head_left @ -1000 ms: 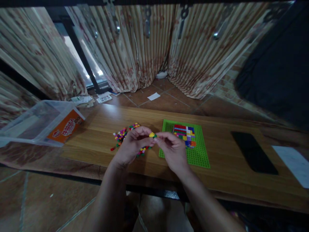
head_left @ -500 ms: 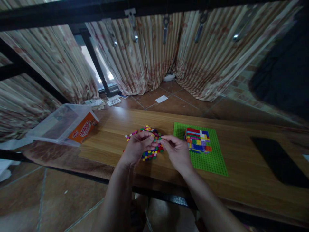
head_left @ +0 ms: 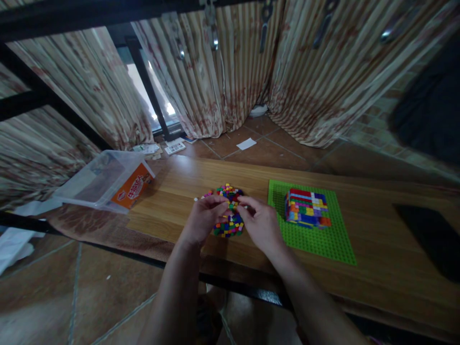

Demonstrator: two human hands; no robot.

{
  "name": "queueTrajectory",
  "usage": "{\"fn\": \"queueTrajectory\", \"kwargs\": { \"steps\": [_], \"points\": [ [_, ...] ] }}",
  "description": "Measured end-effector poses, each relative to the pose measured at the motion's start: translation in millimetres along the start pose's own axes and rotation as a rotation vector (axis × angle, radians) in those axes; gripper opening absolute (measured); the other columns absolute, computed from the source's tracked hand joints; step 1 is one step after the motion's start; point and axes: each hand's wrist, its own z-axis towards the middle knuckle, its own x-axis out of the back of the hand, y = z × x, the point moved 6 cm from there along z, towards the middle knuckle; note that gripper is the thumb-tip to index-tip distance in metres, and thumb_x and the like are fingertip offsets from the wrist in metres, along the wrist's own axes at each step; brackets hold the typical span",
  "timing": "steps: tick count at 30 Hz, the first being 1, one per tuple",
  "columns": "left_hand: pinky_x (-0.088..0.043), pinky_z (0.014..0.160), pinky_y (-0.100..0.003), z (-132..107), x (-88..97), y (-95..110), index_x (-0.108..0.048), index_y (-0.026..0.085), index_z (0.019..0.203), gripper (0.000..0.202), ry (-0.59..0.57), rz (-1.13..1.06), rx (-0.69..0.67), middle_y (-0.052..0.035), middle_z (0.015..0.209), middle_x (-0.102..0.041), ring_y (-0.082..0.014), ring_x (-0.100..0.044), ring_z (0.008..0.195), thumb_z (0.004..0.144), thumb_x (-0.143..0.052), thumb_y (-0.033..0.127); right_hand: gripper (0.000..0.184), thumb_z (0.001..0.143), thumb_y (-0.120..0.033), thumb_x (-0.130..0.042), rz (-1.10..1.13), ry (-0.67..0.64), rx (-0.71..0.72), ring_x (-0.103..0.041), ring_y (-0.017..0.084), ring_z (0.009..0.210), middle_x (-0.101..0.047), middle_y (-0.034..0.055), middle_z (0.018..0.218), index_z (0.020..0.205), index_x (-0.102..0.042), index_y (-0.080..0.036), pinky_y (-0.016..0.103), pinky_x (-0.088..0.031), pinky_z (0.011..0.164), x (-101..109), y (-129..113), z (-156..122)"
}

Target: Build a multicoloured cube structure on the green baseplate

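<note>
Right at the fingertips, the left hand (head_left: 203,218) has thumb and finger pinched on small yellow and green bricks (head_left: 233,205), with the right hand (head_left: 263,223) bent in opposite, though whether it grips too I can't tell! It looks like close two-handed brick handling above the loose pile (head_left: 228,229), and the next move seems to call for a light, steady pinch. Farther out on the right, a multicoloured block (head_left: 305,209) sits on the green baseplate (head_left: 323,245), red rows at its far side, blue and orange nearer.
</note>
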Motion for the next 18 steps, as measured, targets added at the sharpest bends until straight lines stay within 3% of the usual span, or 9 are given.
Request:
{"fn": "queueTrajectory", "kwargs": {
  "steps": [5,8,13,18],
  "points": [
    [-0.053,0.064,-0.02,-1.3,-12.6,-0.8,-0.071,0.013,0.08,0.033,-0.103,-0.069,-0.006,0.0004,0.071,-0.069,-0.0084,-0.064,0.063,0.057,-0.088,0.031,0.022,0.082,-0.039,-0.064,0.311,-0.052,-0.137,-0.063,0.015,0.065,-0.072,0.0012,0.073,0.087,-0.073,-0.02,0.026,-0.049,0.062,1.0,-1.2,0.0],
    [-0.053,0.064,-0.021,-2.4,-19.8,-1.2,-0.072,0.013,0.081,0.035,-0.125,-0.082,-0.027,-0.0007,0.072,-0.07,-0.0089,-0.064,0.063,0.056,-0.088,0.032,0.021,0.078,-0.039,-0.066,0.377,-0.025,-0.165,-0.057,0.013,0.058,-0.068,-0.0004,0.064,0.075,-0.072,-0.019,0.024,-0.046,0.057,4.8,-2.1,0.2],
    [-0.053,0.063,-0.021,-2.3,-25.2,-3.5,-0.072,0.012,0.082,0.038,-0.163,-0.09,-0.006,-0.002,0.071,-0.07,-0.0098,-0.064,0.063,0.055,-0.089,0.034,0.023,0.076,-0.043,-0.067,0.434,-0.059,-0.204,-0.054,0.013,0.054,-0.065,-0.0013,0.061,0.074,-0.072,-0.02,0.025,-0.044,0.055,7.3,3.3,-2.5],
    [-0.051,0.06,-0.021,1.9,-4.7,3.9,-0.069,0.014,0.075,0.028,-0.013,0.006,-0.055,0.0015,0.064,-0.065,-0.0086,-0.06,0.058,0.058,-0.085,0.03,0.018,0.079,-0.037,-0.064,0.206,0.022,-0.144,-0.06,0.016,0.063,-0.069,0.0004,0.069,0.078,-0.072,-0.021,0.028,-0.046,0.062,21.8,14.3,-6.0]
  ]
}}
